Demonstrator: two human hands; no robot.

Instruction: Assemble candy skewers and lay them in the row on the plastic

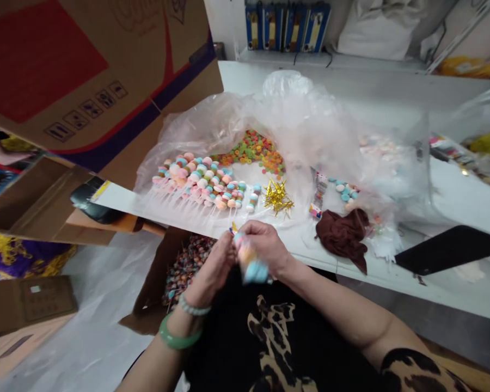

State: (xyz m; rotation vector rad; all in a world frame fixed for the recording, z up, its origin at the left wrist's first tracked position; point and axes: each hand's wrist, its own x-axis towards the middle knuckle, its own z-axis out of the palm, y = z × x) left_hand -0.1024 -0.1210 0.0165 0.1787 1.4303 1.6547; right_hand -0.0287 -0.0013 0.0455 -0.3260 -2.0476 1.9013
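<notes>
Gold ties (278, 197): one pile
Right hand (266, 246): pinched on one bagged candy (251, 261), nearside of gold ties
Left hand (218, 261): kinda curled by its top, can't tell grip

Brown cloth (343, 237) as landmark. Left: narrow gap, then gold ties (278, 197). Behind: plastic sheeting (322, 122), apparently bulging high. Right: black slab (453, 250) obstructs; bare tabletop (449, 190) right-rear.

Was a pastel candy stack (252, 260), pink up top, peachy-yellow in the middle, light blue at the bottom, pretty motion-blurred tbh. Looked wrapped in something clear, with a bit of yellow and dark blue at the upper end. Hung slightly tilted, held up off the table (306, 251) between left hand (220, 260) and right hand (265, 245), blue end lowest.
</notes>
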